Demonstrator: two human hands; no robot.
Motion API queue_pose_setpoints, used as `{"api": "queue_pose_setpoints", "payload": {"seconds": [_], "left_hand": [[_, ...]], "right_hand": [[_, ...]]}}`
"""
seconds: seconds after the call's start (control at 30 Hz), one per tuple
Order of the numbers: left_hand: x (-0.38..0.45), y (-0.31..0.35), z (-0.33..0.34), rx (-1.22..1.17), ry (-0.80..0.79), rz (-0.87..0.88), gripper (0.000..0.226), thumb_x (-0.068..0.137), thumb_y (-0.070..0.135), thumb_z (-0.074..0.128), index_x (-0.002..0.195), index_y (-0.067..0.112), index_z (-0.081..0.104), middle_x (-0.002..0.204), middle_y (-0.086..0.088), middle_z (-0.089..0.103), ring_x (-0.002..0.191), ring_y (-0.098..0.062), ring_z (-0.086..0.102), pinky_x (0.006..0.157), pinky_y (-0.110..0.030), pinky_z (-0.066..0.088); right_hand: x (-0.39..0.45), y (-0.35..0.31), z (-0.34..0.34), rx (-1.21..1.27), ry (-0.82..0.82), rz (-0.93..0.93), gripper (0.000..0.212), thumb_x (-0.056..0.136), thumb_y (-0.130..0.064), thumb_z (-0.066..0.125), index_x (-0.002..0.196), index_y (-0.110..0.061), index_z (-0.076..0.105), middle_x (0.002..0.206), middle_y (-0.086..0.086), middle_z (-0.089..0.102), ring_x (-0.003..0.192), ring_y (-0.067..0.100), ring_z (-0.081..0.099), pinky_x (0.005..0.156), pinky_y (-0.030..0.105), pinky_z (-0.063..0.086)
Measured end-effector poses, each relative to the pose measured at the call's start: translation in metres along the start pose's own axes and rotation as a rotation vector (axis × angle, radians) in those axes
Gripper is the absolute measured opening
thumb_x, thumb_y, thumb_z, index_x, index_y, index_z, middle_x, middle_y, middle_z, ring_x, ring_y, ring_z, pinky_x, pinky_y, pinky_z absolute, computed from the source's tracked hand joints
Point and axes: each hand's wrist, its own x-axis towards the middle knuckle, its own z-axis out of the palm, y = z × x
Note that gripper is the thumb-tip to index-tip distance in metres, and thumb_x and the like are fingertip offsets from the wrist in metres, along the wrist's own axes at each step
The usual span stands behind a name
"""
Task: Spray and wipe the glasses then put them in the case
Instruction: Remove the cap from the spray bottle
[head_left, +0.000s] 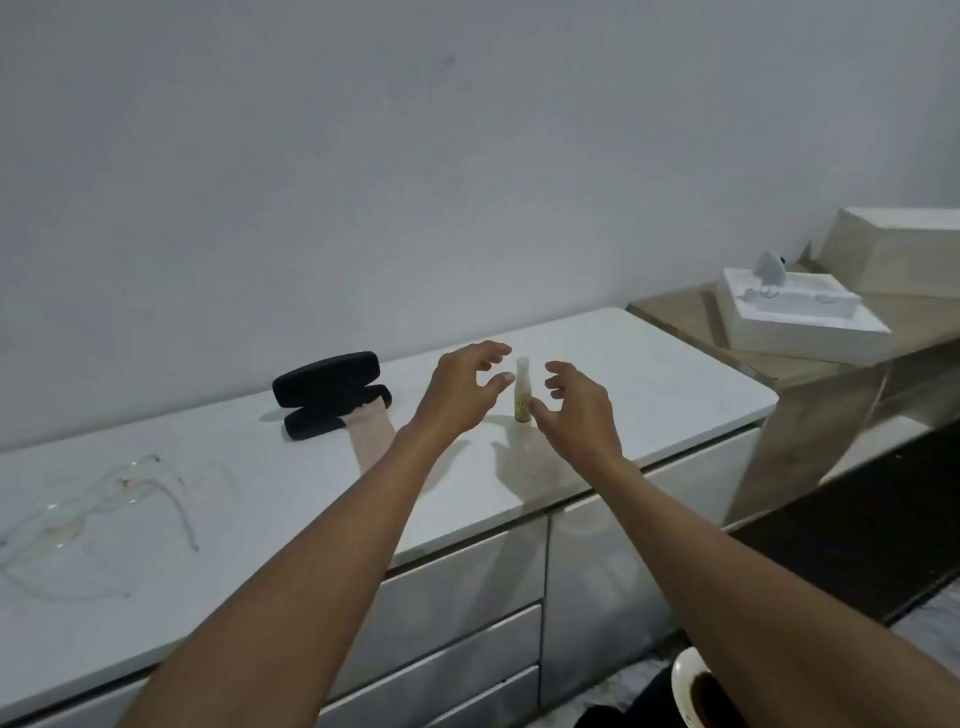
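Observation:
A small spray bottle (521, 391) with a white cap and yellow-green label stands upright on the white cabinet top (649, 384). My left hand (462, 387) hovers just left of it and my right hand (576, 410) just right of it, both with fingers spread and empty. A black glasses case (330, 392) lies open further left, with a beige wiping cloth (371, 431) hanging out of it. Clear-framed glasses (98, 512) lie on the cabinet top at the far left, temples unfolded.
A wall rises right behind the cabinet. To the right stands a lower wooden table (810, 374) carrying a white foam tray (800, 322) and a box (904, 249). Drawers (457, 613) front the cabinet below its edge. A dark floor lies at the right.

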Motion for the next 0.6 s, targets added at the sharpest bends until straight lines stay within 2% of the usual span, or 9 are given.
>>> {"api": "queue_pose_setpoints", "payload": {"seconds": [0.2,0.37,0.43,0.53,0.6], "left_hand": [[0.006,0.001,0.012,-0.067,-0.019,-0.056,0.037,0.09,0.023,0.075,0.126,0.021,0.067,0.116,0.003,0.069,0.105,-0.012,0.066,0.091,-0.026,0.051],[0.018,-0.001,0.021,-0.106,-0.017,-0.048,0.032,0.09,0.016,0.073,0.122,0.017,0.07,0.112,0.005,0.071,0.097,-0.01,0.07,0.084,-0.021,0.051],[0.021,-0.004,0.024,-0.128,-0.012,-0.048,0.028,0.089,0.013,0.073,0.117,0.016,0.072,0.109,0.007,0.073,0.096,-0.008,0.071,0.082,-0.022,0.054],[0.023,-0.009,0.028,-0.129,0.012,-0.03,0.024,0.087,0.008,0.073,0.111,0.015,0.074,0.103,0.008,0.075,0.092,-0.005,0.072,0.081,-0.018,0.055],[0.024,-0.009,0.03,-0.133,0.029,-0.037,0.022,0.087,0.006,0.071,0.107,0.016,0.075,0.1,0.008,0.075,0.089,-0.004,0.072,0.078,-0.015,0.055]], "right_hand": [[0.004,0.011,0.007,0.047,-0.043,0.078,0.058,0.087,-0.036,0.075,0.138,-0.015,0.055,0.12,0.005,0.069,0.112,0.019,0.063,0.093,0.033,0.051],[0.015,0.014,0.019,0.125,-0.029,0.083,0.049,0.09,-0.037,0.073,0.132,-0.016,0.06,0.116,0.006,0.071,0.111,0.018,0.064,0.091,0.033,0.051],[0.017,0.017,0.024,0.153,-0.03,0.071,0.036,0.091,-0.036,0.071,0.12,-0.015,0.066,0.107,0.001,0.074,0.108,0.016,0.066,0.09,0.035,0.053],[0.017,0.02,0.028,0.185,-0.029,0.057,0.019,0.093,-0.033,0.068,0.103,-0.017,0.07,0.081,-0.019,0.07,0.099,0.008,0.065,0.086,0.032,0.052],[0.018,0.021,0.03,0.182,-0.025,0.051,0.017,0.093,-0.034,0.068,0.099,-0.018,0.07,0.077,-0.021,0.068,0.095,0.007,0.065,0.083,0.03,0.051]]}}
